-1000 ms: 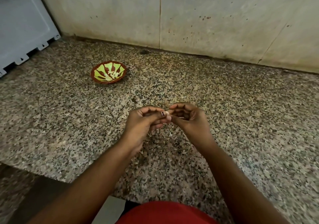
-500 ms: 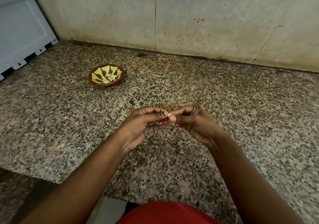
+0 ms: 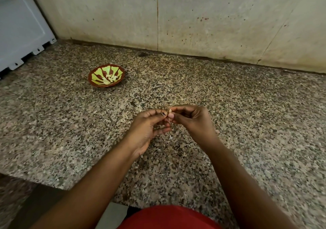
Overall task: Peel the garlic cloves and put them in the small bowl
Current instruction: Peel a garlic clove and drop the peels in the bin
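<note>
Pale garlic clove [image 3: 170, 112] pinched between fingers of left hand [image 3: 150, 128] and right hand [image 3: 192, 121] above worktop [image 3: 247, 108] centre, steadied for peeling.

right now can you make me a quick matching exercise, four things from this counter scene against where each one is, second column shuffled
Things:
1. small bowl
2. garlic clove
3. peeled cloves
4. bit of peel

Places:
A. lying on the counter below the hands
B. pinched between the left hand and the right hand
C. on the counter, far left of the hands
D. inside the bowl

Pairs: 1-C, 2-B, 3-D, 4-A
</note>
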